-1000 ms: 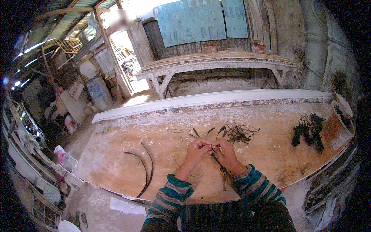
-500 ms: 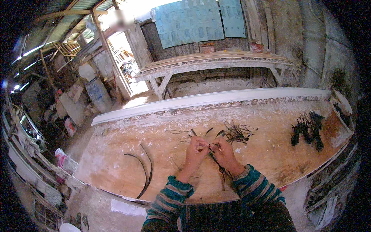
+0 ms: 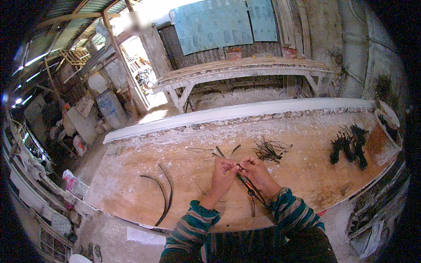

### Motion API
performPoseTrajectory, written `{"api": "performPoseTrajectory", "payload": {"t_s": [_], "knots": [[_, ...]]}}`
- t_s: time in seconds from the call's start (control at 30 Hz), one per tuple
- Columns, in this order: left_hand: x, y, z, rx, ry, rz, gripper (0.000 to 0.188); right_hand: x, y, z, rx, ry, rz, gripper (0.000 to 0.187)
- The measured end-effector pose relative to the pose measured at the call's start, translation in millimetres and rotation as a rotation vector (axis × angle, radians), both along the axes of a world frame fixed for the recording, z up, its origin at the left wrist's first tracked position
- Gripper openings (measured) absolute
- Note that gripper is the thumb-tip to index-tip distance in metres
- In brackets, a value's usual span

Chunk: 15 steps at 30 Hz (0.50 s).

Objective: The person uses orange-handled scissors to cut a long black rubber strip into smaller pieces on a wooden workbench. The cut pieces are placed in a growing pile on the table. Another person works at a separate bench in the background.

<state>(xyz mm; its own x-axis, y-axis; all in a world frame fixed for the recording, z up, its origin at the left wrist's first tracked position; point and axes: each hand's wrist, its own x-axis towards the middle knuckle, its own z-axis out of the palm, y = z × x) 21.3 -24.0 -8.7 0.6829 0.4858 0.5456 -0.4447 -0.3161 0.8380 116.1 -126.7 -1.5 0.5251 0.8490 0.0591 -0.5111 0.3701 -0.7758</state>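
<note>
Wood, pale and plaster-spattered, makes up the long workbench top (image 3: 144, 193) that fills the middle of the head view. Just below the frame's centre the person's 2 hands meet over it, forearms in teal-and-dark striped sleeves coming up from the lower edge. The left hand (image 3: 222, 175) is clenched, its fingertips pinching a thin dark wire strand (image 3: 219, 152) that runs up and left from the point where the hands touch. The right hand (image 3: 258, 172) is wrapped around orange-handled pliers (image 3: 251, 189), whose handles stick out below the palm toward the lower centre; the tool's tip sits at the meeting point of the hands, too small to tell whether it bites the strand.

Just above and right of the hands lies a loose tangle of thin dark wire pieces (image 3: 268, 150). Further right, well apart, sits a heap of dark twisted wire ties (image 3: 348, 145), and beside it at the right edge stands a rust-coloured round bucket (image 3: 380, 141). In the lower left part of the bench 2 long curved dark rods (image 3: 164, 197) lie side by side. Behind the bench, in the upper centre, stands a whitish wooden trestle table (image 3: 245, 70).
</note>
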Motion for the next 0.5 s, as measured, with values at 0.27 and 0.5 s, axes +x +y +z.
{"api": "performPoseTrajectory", "payload": {"t_s": [0.27,0.5], "knots": [[-1.5,4.5,5.1,-0.107,0.013,0.018,0.034,-4.5,-1.1,1.7,-0.205,-0.712,-0.315,0.011],[-1.3,7.3,3.7,-0.018,-0.057,0.046,0.023,-5.3,-1.4,2.5,-0.135,-0.692,-0.288,0.010]]}}
